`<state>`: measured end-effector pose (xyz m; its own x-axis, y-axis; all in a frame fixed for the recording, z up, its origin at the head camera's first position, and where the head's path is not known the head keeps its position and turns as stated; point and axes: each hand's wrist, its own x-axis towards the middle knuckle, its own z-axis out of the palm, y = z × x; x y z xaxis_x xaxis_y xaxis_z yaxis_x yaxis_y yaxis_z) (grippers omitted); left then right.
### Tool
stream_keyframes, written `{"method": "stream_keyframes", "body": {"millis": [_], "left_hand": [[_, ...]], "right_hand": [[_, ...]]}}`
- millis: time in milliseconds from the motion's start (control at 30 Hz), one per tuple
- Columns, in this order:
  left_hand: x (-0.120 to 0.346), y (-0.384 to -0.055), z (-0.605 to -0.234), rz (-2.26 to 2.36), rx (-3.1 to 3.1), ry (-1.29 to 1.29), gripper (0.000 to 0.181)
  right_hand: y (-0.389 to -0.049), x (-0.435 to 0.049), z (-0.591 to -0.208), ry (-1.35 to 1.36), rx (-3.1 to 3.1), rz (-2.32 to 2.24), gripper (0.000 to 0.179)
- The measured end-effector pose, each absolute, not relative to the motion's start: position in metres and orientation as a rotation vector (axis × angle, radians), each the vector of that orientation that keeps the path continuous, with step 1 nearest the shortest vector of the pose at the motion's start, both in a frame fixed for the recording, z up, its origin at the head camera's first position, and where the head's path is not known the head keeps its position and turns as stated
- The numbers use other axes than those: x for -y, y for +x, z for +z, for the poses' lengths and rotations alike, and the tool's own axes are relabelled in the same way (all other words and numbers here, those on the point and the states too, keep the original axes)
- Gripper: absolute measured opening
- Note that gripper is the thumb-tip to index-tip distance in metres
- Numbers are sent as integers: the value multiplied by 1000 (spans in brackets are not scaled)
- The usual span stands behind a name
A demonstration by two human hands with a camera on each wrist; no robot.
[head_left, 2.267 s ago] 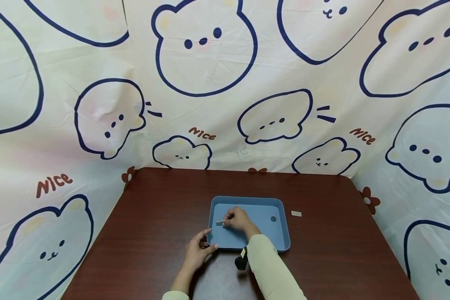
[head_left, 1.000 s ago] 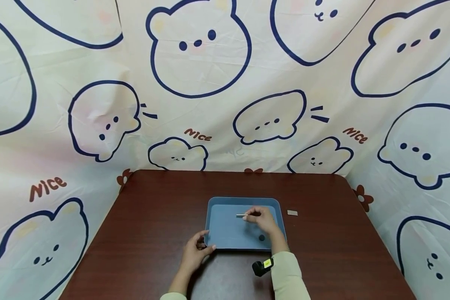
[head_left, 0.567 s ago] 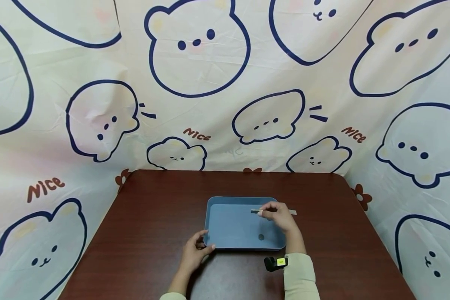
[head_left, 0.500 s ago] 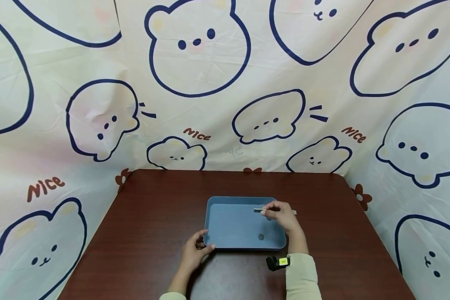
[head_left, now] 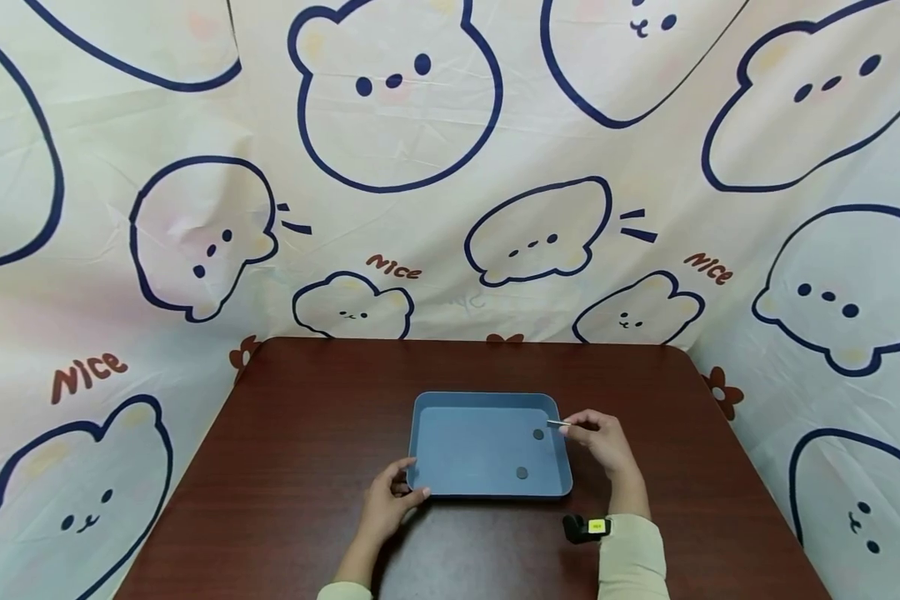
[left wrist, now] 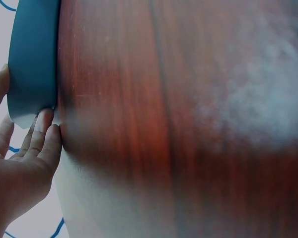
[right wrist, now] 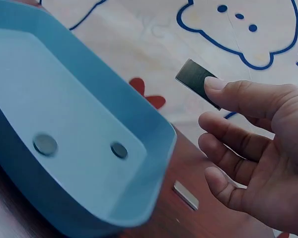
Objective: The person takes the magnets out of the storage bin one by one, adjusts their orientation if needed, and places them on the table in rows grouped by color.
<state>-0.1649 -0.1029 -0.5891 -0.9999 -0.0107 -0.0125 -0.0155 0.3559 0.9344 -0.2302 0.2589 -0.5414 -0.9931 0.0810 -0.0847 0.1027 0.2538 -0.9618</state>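
My right hand point(head_left: 603, 437) pinches a small flat silver rectangular metal bar point(right wrist: 196, 82) between thumb and fingertips. In the head view the hand is just past the right rim of the blue tray point(head_left: 457, 400), the bar's tip overlapping that rim. Lower fingers of this hand are loosely bent in the right wrist view. Inside the tray lie two grey round discs point(right wrist: 44, 144), both toward its right side. At the tray's front left corner my left hand point(head_left: 386, 500) holds on, thumb at the front wall and fingers at the left side point(left wrist: 32, 64).
A second silver bar point(right wrist: 186, 195) lies on the brown wooden table point(head_left: 330, 400), right of the tray; my right hand covers it in the head view. A curtain printed with bear outlines point(head_left: 397, 125) surrounds the table's back and sides.
My right hand has carried the silver bar rightward, from the tray's left part to over its right rim, uncovering both discs. My left hand has stayed at the tray corner.
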Motion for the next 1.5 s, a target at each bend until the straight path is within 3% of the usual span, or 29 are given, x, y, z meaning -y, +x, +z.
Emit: {"method": "stream_keyframes", "body": {"millis": [333, 667, 1000, 1500], "left_hand": [[104, -163, -589, 1802, -2566, -22, 56], [101, -164, -591, 1799, -2605, -4, 55], [103, -165, -591, 1788, -2579, -45, 56], [102, -165, -591, 1813, -2553, -35, 56]], "right_hand": [[-229, -282, -550, 171, -2480, -1867, 19], [-222, -307, -561, 247, -2522, -1843, 30], [-218, -338, -563, 325, -2510, -1830, 27], [-228, -383, -565, 432, -2529, -1690, 31]]}}
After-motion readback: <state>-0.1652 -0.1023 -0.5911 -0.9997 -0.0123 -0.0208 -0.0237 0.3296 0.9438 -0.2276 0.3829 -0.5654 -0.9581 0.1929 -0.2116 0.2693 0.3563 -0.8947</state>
